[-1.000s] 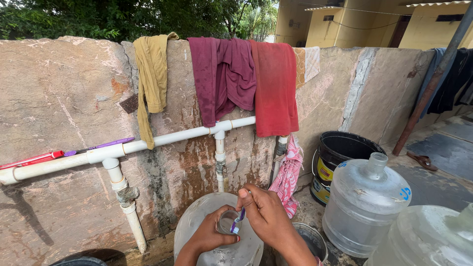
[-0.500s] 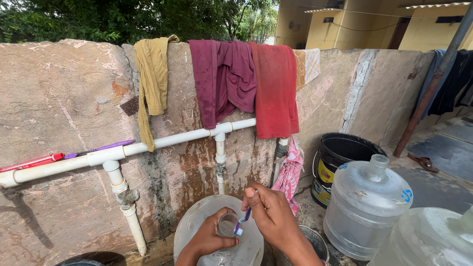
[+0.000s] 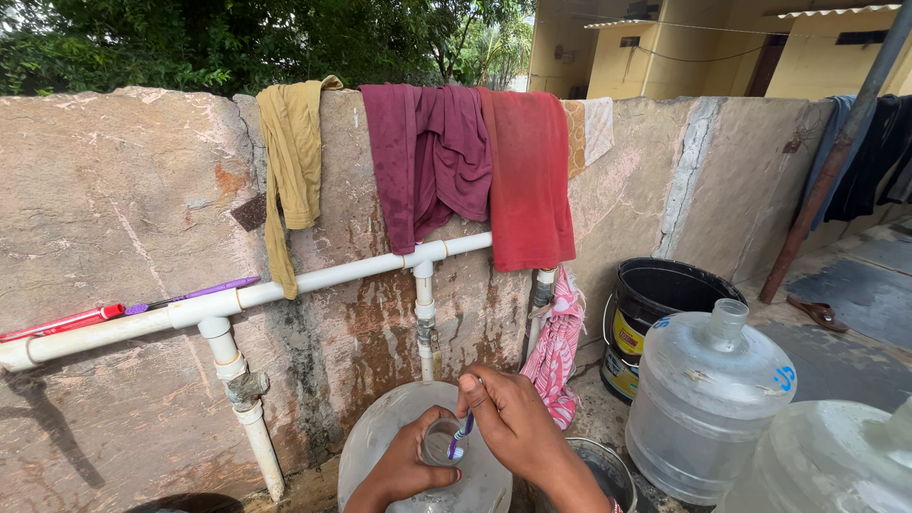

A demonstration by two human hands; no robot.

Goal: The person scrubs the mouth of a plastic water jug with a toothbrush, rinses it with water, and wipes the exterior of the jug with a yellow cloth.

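My left hand (image 3: 404, 465) grips the neck of a large clear water jug (image 3: 375, 442) standing below a tap (image 3: 426, 334) on the stone wall. A blue and white brush (image 3: 462, 435) is pinched in my right hand (image 3: 513, 423), its lower end at the jug's round mouth (image 3: 443, 443). Both hands meet over the mouth, at the bottom centre of the head view. The jug's lower part is out of frame.
A white pipe (image 3: 285, 285) runs along the wall, with a red tube (image 3: 62, 321) and a purple brush (image 3: 195, 294) lying on it. Cloths (image 3: 456, 161) hang over the wall. Two more clear jugs (image 3: 708, 399) and a black bucket (image 3: 665, 294) stand to the right.
My right hand has shifted slightly over the jug's mouth and the brush has tilted a little. My left hand stays on the neck.
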